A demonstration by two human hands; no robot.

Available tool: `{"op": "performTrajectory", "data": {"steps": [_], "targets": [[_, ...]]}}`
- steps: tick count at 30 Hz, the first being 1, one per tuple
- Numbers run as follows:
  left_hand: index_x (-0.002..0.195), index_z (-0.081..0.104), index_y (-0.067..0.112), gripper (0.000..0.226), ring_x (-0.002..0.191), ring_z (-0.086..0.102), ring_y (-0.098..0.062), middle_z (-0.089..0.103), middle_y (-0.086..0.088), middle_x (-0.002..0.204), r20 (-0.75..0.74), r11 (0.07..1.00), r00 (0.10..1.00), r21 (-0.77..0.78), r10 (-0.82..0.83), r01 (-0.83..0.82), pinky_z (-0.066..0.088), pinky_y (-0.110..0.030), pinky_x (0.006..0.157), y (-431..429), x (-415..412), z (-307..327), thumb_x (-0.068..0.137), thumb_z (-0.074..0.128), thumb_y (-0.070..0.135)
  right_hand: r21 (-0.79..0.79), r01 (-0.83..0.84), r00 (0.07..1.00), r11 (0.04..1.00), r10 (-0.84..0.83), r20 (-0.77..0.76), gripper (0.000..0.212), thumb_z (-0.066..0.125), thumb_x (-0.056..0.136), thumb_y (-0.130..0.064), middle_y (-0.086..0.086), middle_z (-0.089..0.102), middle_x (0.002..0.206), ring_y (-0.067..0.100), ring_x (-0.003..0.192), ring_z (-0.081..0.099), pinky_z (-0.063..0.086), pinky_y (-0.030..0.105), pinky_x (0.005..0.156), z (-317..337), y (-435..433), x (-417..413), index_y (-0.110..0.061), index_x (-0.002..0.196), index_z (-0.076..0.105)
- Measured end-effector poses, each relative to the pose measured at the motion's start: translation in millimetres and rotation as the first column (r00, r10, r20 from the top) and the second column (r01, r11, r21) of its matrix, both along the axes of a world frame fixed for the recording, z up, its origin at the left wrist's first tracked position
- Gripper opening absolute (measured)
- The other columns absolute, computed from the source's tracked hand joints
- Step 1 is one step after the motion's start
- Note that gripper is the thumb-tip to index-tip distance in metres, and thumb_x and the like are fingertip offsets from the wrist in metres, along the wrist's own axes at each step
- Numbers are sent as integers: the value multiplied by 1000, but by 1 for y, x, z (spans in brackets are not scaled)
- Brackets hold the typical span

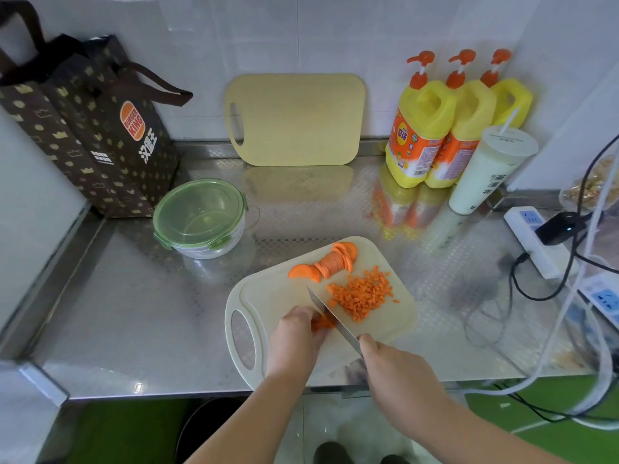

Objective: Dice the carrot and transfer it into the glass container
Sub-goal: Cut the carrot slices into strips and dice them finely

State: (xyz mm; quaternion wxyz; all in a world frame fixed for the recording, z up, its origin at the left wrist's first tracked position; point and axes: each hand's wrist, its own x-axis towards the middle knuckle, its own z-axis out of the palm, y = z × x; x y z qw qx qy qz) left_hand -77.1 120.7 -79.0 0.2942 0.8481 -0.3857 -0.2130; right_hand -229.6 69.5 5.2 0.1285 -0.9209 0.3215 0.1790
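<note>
Standing left on the steel worktop [134, 313], a round glass container [199, 217] is noted, its green lid clipped on. On the pale plastic cutting board [268, 296], orange carrot strips [323, 323] are pinned under the left hand [296, 333], fingers curled. A steel knife [330, 316] is set against them, beside diced carrot [363, 294]. Its handle is gripped by the right hand [395, 373].
</note>
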Motion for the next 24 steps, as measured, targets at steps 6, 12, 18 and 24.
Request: {"op": "performTrajectory", "data": {"steps": [6, 12, 18, 24], "targets": [[92, 68, 19, 13, 80, 59, -15, 61, 4, 90, 18, 1000, 1000, 3, -8, 8, 51, -31, 75, -2, 1, -3, 86, 66, 30, 2, 42, 998, 999, -42, -38, 34, 45, 92, -3, 0, 58, 106, 22, 93, 62, 36, 29, 63, -14, 3, 4, -14, 123, 35], [90, 67, 19, 15, 78, 57, -15, 58, 5, 88, 19, 1000, 1000, 4, -11, 11, 49, -31, 71, -1, -1, 0, 87, 64, 34, 79, 89, 996, 993, -90, 14, 25, 42, 94, -8, -3, 56, 94, 21, 89, 62, 36, 28, 62, -20, -5, 4, -18, 116, 36], [90, 65, 20, 9, 81, 56, -15, 60, 5, 92, -19, 1000, 1000, -20, 4, -4, 48, -33, 76, 1, -3, 2, 84, 67, 26, 101, 123, 980, 987, -137, 145, 14, 35, 98, -17, -10, 35, 68, 13, 59, 40, 27, 24, 49, -11, -20, 0, -19, 111, 39], [88, 65, 24, 5, 78, 56, -10, 59, 8, 87, -46, 999, 999, -55, 1, -4, 46, -22, 73, 6, -1, 4, 84, 68, 22, 14, 34, 996, 999, -35, 80, 32, 36, 98, -13, -8, 36, 74, 21, 70, 44, 28, 27, 49, -2, -6, 1, -14, 131, 33]]}}
